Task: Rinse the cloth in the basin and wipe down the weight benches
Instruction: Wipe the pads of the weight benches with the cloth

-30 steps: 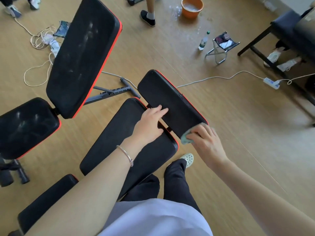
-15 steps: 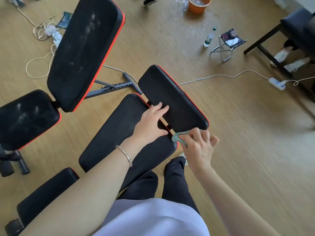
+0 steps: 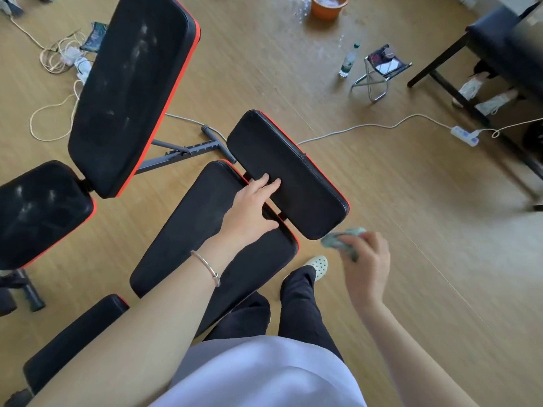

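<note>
1. Green cloth (image 3: 342, 240), bunched in my right hand (image 3: 367, 264), has just slid off the near corner of the small pad (image 3: 291, 168).
2. My left hand (image 3: 249, 208) lies spread, steadying that pad.
3. Far left, the dusty backrest (image 3: 132, 83) awaits; the basin (image 3: 329, 8) sits farthest.

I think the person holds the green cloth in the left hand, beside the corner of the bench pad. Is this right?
Not quite: the head view shows the right hand holding the green cloth beside the corner of the bench pad.
</note>
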